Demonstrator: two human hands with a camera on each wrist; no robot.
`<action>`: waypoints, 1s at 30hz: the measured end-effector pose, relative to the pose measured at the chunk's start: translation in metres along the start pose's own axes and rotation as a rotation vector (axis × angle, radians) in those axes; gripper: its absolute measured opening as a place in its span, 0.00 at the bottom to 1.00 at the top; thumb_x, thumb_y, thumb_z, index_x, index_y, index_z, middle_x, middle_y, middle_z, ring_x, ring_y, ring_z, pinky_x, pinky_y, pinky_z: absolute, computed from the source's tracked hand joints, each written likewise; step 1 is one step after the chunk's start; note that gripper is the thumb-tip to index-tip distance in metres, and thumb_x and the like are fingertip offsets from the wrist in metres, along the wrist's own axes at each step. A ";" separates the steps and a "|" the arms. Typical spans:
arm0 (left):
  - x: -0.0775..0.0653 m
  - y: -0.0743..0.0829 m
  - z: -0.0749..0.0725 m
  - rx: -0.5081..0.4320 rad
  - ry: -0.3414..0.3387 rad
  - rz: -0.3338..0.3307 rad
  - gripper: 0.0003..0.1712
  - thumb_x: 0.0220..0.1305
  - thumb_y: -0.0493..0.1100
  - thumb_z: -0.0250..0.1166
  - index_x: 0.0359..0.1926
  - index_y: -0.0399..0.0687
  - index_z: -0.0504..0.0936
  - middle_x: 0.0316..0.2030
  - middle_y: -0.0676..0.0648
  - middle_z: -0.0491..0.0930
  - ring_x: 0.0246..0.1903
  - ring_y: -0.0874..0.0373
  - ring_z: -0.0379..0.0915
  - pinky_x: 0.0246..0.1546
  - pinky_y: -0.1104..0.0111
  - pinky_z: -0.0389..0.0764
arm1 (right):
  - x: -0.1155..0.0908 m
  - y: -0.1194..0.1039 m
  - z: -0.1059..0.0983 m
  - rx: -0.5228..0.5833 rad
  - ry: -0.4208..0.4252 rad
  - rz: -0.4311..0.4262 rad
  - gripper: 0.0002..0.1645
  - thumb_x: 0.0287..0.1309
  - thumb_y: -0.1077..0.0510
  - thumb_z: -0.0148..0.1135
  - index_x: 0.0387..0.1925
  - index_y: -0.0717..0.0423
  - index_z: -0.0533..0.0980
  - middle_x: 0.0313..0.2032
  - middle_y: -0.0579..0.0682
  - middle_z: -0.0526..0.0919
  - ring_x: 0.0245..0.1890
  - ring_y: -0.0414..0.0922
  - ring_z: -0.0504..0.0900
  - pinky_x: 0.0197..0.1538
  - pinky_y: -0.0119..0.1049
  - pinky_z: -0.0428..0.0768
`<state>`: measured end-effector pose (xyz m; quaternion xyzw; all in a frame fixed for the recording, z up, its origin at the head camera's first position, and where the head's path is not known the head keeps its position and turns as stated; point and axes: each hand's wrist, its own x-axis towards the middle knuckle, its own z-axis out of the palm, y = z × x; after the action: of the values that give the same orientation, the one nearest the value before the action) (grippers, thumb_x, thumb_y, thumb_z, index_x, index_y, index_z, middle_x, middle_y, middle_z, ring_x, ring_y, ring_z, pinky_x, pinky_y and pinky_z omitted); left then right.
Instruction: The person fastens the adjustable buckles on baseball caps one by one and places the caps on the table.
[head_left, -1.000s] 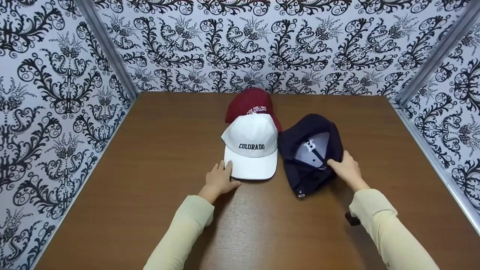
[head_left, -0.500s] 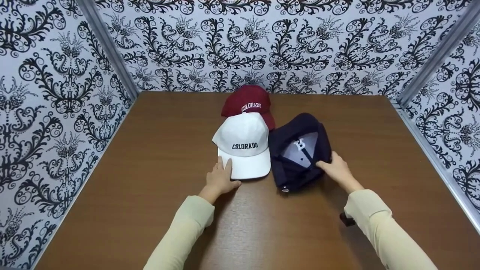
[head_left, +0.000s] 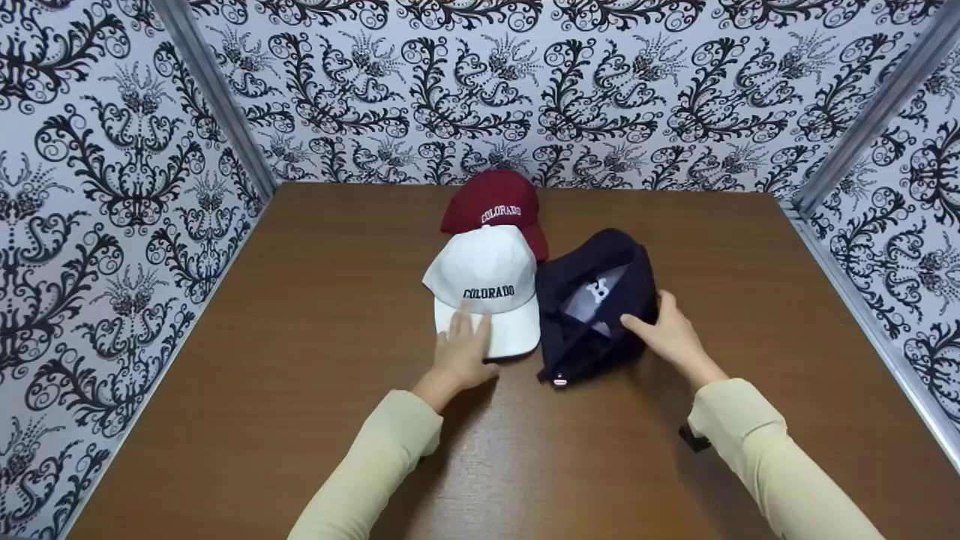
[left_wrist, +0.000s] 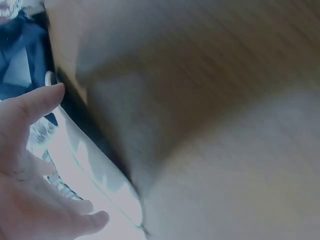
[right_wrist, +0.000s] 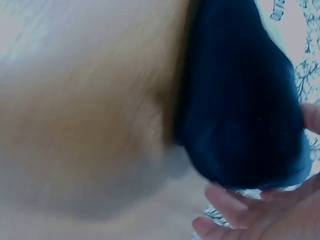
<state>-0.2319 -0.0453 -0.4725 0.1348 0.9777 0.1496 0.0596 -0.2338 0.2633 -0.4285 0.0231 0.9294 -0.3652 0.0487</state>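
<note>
A white cap (head_left: 487,270) lettered COLORADO stands upright on the table, brim toward me. My left hand (head_left: 461,356) reaches over the left part of its brim with fingers spread, slightly blurred. In the left wrist view, the thumb (left_wrist: 45,102) is apart from the fingers beside the white brim (left_wrist: 100,170). Right of the white cap lies a navy cap (head_left: 634,289), its opening toward me and a white emblem inside. My right hand (head_left: 675,337) is at its right side, thumb in front and fingers behind. In the right wrist view, the fingertips (right_wrist: 215,192) are spread below the navy crown (right_wrist: 240,100).
Behind the white cap sits a dark red cap (head_left: 491,196), partly covered by it. All rest on a brown wooden table (head_left: 315,300). Patterned walls (head_left: 480,90) with metal corner posts (head_left: 214,97) enclose the back and sides. A small black object (head_left: 694,437) shows under the right sleeve.
All three caps have shifted a little to the left. My left hand has moved from the brim's left edge rightward over it. The navy cap's right side has folded inward by the right thumb.
</note>
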 end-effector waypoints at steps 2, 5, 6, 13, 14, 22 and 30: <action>0.002 0.006 0.000 0.047 0.042 0.078 0.50 0.46 0.52 0.66 0.67 0.48 0.49 0.67 0.35 0.39 0.66 0.42 0.40 0.57 0.47 0.57 | 0.001 -0.007 0.001 -0.039 0.067 -0.053 0.49 0.54 0.43 0.53 0.64 0.66 0.44 0.62 0.69 0.53 0.61 0.64 0.53 0.59 0.56 0.55; 0.005 0.015 0.000 0.126 0.076 0.170 0.48 0.48 0.51 0.65 0.67 0.51 0.50 0.67 0.36 0.41 0.65 0.43 0.42 0.56 0.49 0.59 | 0.004 -0.018 0.003 -0.103 0.154 -0.150 0.41 0.53 0.51 0.54 0.63 0.65 0.50 0.62 0.68 0.53 0.62 0.64 0.51 0.60 0.56 0.52; 0.005 0.018 0.000 0.149 0.086 0.193 0.47 0.48 0.51 0.65 0.66 0.52 0.51 0.67 0.36 0.42 0.65 0.44 0.43 0.55 0.50 0.60 | 0.005 -0.021 0.004 -0.127 0.172 -0.180 0.39 0.52 0.54 0.54 0.62 0.65 0.53 0.62 0.68 0.52 0.62 0.63 0.50 0.61 0.57 0.52; 0.011 0.032 0.006 0.225 0.071 0.236 0.44 0.48 0.47 0.64 0.66 0.54 0.53 0.67 0.40 0.46 0.65 0.48 0.47 0.55 0.52 0.61 | 0.011 -0.043 0.011 -0.372 0.184 -0.393 0.31 0.40 0.67 0.50 0.54 0.63 0.66 0.61 0.68 0.57 0.63 0.63 0.50 0.60 0.59 0.52; 0.012 0.033 0.007 0.236 0.065 0.236 0.44 0.48 0.47 0.63 0.66 0.54 0.53 0.67 0.41 0.46 0.65 0.48 0.47 0.55 0.52 0.61 | 0.013 -0.045 0.012 -0.421 0.175 -0.417 0.32 0.39 0.68 0.49 0.53 0.62 0.67 0.61 0.67 0.58 0.64 0.62 0.50 0.60 0.58 0.52; 0.020 0.044 0.015 0.299 0.049 0.251 0.41 0.50 0.44 0.61 0.65 0.54 0.54 0.67 0.43 0.47 0.64 0.49 0.48 0.54 0.53 0.61 | 0.026 -0.045 0.025 -0.763 0.054 -0.507 0.36 0.36 0.67 0.61 0.55 0.57 0.67 0.61 0.64 0.61 0.65 0.59 0.48 0.61 0.58 0.49; 0.023 0.052 0.019 0.335 0.011 0.228 0.40 0.54 0.43 0.57 0.66 0.57 0.50 0.67 0.45 0.48 0.65 0.50 0.48 0.57 0.54 0.60 | 0.022 -0.035 0.035 -0.948 0.031 -0.599 0.34 0.35 0.64 0.64 0.52 0.55 0.70 0.53 0.63 0.70 0.63 0.58 0.55 0.61 0.57 0.52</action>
<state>-0.2379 0.0145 -0.4765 0.2516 0.9677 -0.0085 0.0137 -0.2555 0.2141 -0.4330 -0.2608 0.9585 0.0948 -0.0657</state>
